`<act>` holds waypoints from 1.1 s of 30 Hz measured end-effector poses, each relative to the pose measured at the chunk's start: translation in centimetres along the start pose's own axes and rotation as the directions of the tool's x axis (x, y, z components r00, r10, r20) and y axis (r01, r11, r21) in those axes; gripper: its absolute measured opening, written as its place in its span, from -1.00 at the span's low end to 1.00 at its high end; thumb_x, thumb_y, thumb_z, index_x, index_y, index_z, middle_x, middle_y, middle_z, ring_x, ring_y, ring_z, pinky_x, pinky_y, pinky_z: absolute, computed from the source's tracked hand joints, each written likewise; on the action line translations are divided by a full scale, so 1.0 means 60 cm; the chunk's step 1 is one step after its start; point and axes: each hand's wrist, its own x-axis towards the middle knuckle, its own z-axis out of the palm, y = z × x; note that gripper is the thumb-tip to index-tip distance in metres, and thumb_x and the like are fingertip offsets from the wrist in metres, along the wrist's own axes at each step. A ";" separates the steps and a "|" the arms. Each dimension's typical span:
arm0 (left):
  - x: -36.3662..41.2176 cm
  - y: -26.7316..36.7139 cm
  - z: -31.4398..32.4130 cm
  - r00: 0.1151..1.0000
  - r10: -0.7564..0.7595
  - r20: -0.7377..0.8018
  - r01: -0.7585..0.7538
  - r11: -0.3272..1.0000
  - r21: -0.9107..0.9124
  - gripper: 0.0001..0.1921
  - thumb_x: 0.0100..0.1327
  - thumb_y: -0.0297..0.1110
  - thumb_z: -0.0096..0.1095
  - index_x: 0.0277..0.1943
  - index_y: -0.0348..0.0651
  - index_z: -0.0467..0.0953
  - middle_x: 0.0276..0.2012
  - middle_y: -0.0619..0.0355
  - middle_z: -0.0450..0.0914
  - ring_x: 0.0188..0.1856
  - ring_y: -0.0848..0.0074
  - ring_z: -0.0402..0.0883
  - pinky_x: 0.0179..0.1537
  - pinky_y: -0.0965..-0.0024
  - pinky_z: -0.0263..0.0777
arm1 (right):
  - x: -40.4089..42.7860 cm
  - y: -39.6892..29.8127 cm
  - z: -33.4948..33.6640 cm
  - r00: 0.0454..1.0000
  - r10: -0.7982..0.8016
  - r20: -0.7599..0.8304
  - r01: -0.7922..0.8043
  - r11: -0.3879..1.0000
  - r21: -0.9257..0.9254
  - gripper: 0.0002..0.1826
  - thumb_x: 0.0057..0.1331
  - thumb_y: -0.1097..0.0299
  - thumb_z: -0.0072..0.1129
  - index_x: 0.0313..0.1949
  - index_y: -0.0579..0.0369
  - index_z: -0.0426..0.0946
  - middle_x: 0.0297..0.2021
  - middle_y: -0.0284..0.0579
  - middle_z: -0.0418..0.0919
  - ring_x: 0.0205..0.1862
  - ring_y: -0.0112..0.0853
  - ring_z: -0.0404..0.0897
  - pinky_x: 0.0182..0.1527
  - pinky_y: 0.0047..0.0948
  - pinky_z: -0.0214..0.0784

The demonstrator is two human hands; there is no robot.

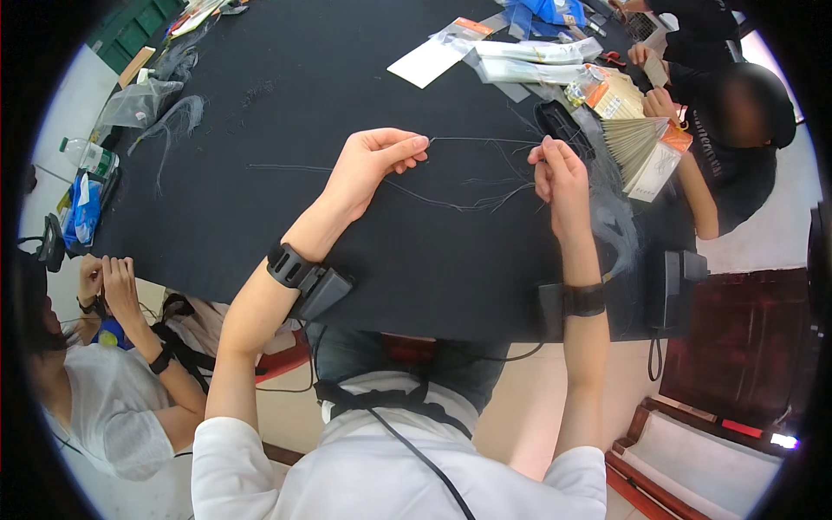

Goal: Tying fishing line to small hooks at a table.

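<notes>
A thin grey line (pixel 484 139), like fishing line, stretches nearly straight between my two hands over the black table. My left hand (pixel 383 156) pinches one end between thumb and forefinger. At the other end my right hand (pixel 559 166) pinches the line in its fingertips. Loose thin strands (pixel 461 207) hang in a curve below, reaching from under my left hand towards my right. Another strand (pixel 286 168) lies to the left of my left wrist. What the fingertips hold is too fine to tell exactly.
The black table (pixel 260 221) carries fanned cards (pixel 643 149), clear plastic packets (pixel 533 62), a white card (pixel 426 62) and tangled line (pixel 614 221) at the right. A plastic bag (pixel 140 104) and a bottle (pixel 90 156) stand at the left. One person sits on each side.
</notes>
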 end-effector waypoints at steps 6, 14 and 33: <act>-0.009 0.003 0.002 0.998 0.056 -0.005 -0.055 0.998 0.039 -0.84 0.19 -0.31 0.22 -0.27 -0.21 0.60 -0.46 0.20 0.58 -0.44 0.68 0.48 -0.34 0.64 0.35 | -0.006 0.004 -0.009 0.994 0.105 0.033 -0.106 0.994 0.038 -0.73 0.35 0.18 -0.08 -0.48 0.01 0.31 -0.66 -0.48 0.21 -0.74 -0.77 0.03 -0.70 -0.70 -0.22; -0.034 0.026 0.006 0.988 0.149 0.050 -0.149 0.989 -0.017 -0.86 0.15 -0.37 0.25 -0.33 -0.26 0.61 -0.48 0.20 0.59 -0.40 0.66 0.51 -0.29 0.61 0.35 | -0.017 -0.015 -0.003 0.999 0.011 0.042 -0.030 0.874 0.485 -0.71 0.37 0.15 -0.21 -0.50 -0.04 0.25 -0.25 -0.16 0.47 -0.63 -0.58 0.21 -0.66 -0.62 0.03; -0.048 0.044 0.001 0.959 0.260 0.117 -0.265 0.964 0.032 -0.91 0.12 -0.45 0.25 -0.40 -0.30 0.58 -0.53 0.21 0.55 -0.46 0.67 0.48 -0.37 0.64 0.35 | -0.026 -0.022 -0.003 0.957 -0.131 0.260 -0.116 0.645 0.755 -0.68 0.44 0.21 -0.37 -0.49 -0.02 0.16 -0.68 -0.43 0.07 -0.68 -0.62 0.03 -0.60 -0.61 -0.02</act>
